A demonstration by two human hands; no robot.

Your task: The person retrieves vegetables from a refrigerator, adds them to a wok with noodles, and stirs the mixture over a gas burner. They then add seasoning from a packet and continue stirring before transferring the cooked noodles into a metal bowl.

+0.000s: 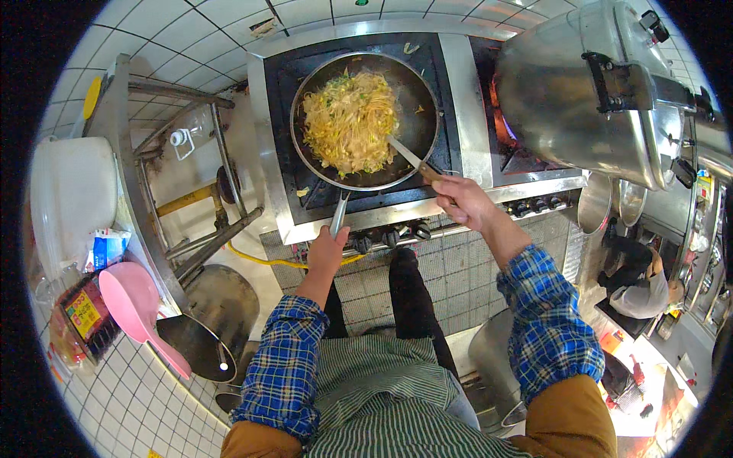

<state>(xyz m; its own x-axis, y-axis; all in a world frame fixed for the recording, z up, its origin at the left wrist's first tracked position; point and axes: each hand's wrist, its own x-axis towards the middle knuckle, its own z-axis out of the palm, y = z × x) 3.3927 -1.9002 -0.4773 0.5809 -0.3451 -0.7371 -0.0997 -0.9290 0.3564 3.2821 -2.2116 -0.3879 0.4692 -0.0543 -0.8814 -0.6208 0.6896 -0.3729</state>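
A round frying pan [421, 129] sits on the stove's left burner grate. In it is a heap of noodles and bean sprouts [350, 123], with some green bits on the far side. My left hand [328, 255] grips the pan's metal handle [340, 213] at the stove's front edge. My right hand [465, 201] is closed round the wooden handle of a metal spatula [405, 151]. The spatula's blade tip reaches the near right side of the heap and is partly hidden by food.
At right, a large metal pot [572, 114] with black clamps stands beside visible flame [504, 123]. Stove knobs [392, 237] line the front. On the left counter are a pink ladle [130, 297], a salt packet [107, 249] and a white container [74, 183]. Another person [638, 297] is far right.
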